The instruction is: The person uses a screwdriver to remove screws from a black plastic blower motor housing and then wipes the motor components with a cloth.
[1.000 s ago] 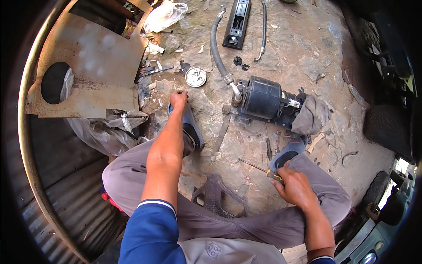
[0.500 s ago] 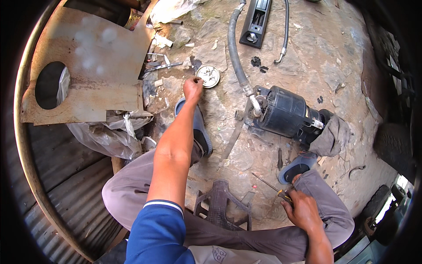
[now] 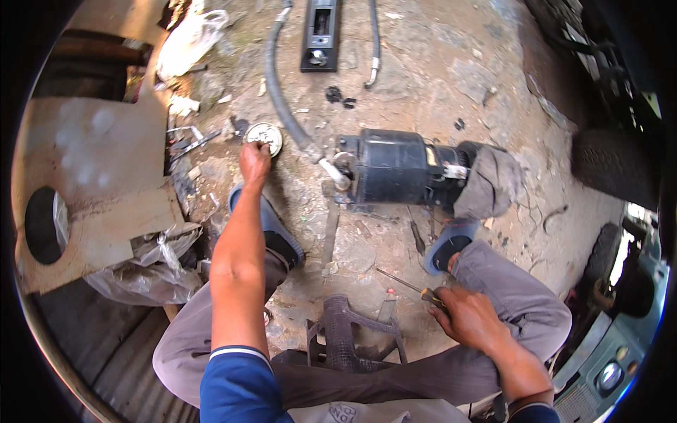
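Observation:
My left hand (image 3: 254, 164) reaches forward to a small round, pale dish (image 3: 276, 132) on the ground. Its fingers are pinched together over the dish's near side; what they hold, if anything, is hidden. Several small screw-like pieces (image 3: 261, 131) lie in the dish, too small to name surely. Above my right knee, my right hand (image 3: 467, 317) grips a screwdriver (image 3: 431, 296) by its yellow and black handle, the thin shaft pointing forward and left. Ahead of it lies a black cylindrical motor unit (image 3: 391, 166) on its side, joined to a thick grey hose (image 3: 278, 84).
A grey cloth (image 3: 490, 182) drapes the motor's right end. A long black housing (image 3: 320, 39) and a thinner hose (image 3: 374, 49) lie farther off. A rusty metal sheet (image 3: 99, 155) with a hole stands left. Between my legs is a dark plastic stool (image 3: 342, 331).
The view has swung, so the floor things sit farther left. My left fingers have come from the dish's left edge to over its near side. My right hand still holds the screwdriver.

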A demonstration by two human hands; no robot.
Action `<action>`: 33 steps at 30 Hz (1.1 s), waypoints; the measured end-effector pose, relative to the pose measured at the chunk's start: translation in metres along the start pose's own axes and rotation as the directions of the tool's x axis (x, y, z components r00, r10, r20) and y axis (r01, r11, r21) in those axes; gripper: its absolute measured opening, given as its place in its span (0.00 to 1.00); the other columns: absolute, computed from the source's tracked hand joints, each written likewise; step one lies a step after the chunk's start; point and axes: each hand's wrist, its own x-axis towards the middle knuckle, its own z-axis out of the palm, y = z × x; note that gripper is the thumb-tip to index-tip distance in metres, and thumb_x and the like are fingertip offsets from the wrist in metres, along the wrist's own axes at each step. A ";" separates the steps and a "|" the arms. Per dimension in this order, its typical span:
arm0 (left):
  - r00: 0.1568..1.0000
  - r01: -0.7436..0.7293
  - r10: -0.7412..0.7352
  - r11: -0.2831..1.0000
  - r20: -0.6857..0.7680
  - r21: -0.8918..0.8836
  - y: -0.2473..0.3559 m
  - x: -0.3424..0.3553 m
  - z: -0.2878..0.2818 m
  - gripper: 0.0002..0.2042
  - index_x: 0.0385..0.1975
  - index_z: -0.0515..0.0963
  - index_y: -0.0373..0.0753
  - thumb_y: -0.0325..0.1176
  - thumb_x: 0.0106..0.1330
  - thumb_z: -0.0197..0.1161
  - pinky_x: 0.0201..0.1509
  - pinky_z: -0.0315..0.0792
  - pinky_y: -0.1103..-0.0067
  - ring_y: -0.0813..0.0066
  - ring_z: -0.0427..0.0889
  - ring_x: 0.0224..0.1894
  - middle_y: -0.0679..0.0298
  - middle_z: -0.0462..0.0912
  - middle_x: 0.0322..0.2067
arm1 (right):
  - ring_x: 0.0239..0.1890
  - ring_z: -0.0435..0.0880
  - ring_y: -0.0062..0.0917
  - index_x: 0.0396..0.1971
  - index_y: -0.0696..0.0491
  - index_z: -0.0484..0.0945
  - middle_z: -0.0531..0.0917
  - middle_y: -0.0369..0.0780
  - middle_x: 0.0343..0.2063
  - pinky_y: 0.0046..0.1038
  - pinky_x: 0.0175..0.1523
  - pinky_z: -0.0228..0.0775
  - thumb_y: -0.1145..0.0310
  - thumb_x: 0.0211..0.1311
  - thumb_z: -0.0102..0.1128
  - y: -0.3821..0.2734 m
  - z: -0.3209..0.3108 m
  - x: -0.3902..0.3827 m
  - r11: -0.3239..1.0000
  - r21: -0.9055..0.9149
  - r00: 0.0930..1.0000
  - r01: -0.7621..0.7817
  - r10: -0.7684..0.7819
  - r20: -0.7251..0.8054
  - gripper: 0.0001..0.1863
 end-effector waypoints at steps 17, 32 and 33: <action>0.996 0.089 -0.091 0.898 0.015 -0.430 0.023 -0.007 -0.077 0.16 0.46 0.82 0.30 0.30 0.61 0.67 0.43 0.75 0.77 0.73 0.82 0.34 0.59 0.86 0.35 | 0.36 0.84 0.52 0.39 0.62 0.75 0.83 0.54 0.30 0.48 0.41 0.75 0.65 0.60 0.60 0.020 0.021 -0.041 0.996 0.037 0.983 0.085 -0.078 -0.165 0.15; 0.649 0.759 0.002 -0.080 0.761 -0.647 0.172 -0.273 -0.069 0.12 0.52 0.72 0.31 0.26 0.71 0.55 0.52 0.82 0.72 0.60 0.83 0.51 0.53 0.81 0.47 | 0.40 0.83 0.51 0.45 0.61 0.77 0.83 0.55 0.33 0.45 0.45 0.73 0.59 0.63 0.60 0.035 0.047 -0.103 0.937 0.207 0.750 0.282 -0.080 -0.657 0.20; 0.646 0.760 0.057 -0.145 0.761 -0.634 0.183 -0.286 -0.070 0.11 0.51 0.72 0.31 0.26 0.73 0.54 0.53 0.81 0.72 0.59 0.83 0.51 0.53 0.82 0.47 | 0.40 0.83 0.51 0.45 0.61 0.77 0.84 0.56 0.33 0.45 0.46 0.73 0.59 0.62 0.60 0.038 0.050 -0.109 0.934 0.237 0.747 0.269 -0.047 -0.663 0.20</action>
